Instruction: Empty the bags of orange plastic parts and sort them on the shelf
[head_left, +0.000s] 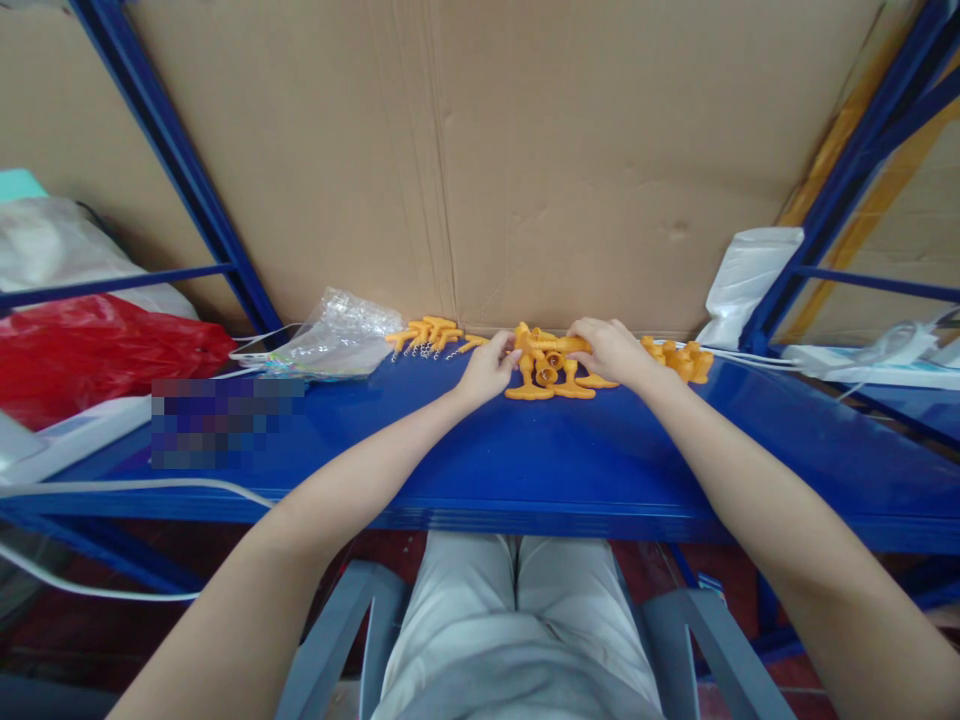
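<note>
Fingers on your left hand (486, 370) were bent in against the left edge of a pile of orange corkscrew parts (547, 374); whether they gripped a piece or only touched it, you could not tell from this angle. Your right hand (609, 350) came from the other side, thumb and forefinger about the right end of a crosswise orange piece (566, 343), how firmly being unclear too. That piece lay between your hands, its long axis running left to right, so its visible end was nearer your right fingers. Just below it, T-shaped handles lay with their crossbars toward you and stems pointing away, round sockets among them.

Farther out, orange corkscrews with metal spirals (426, 335) lay beyond your left hand, a clear plastic bag (337, 335) to their left. More orange pieces (686, 362) sat just beside your right wrist, leaving less room that way. Cardboard (525, 200) stood close behind everything. Your open room was on the near side, where blue surface (525, 450) ran bare to its front edge.
</note>
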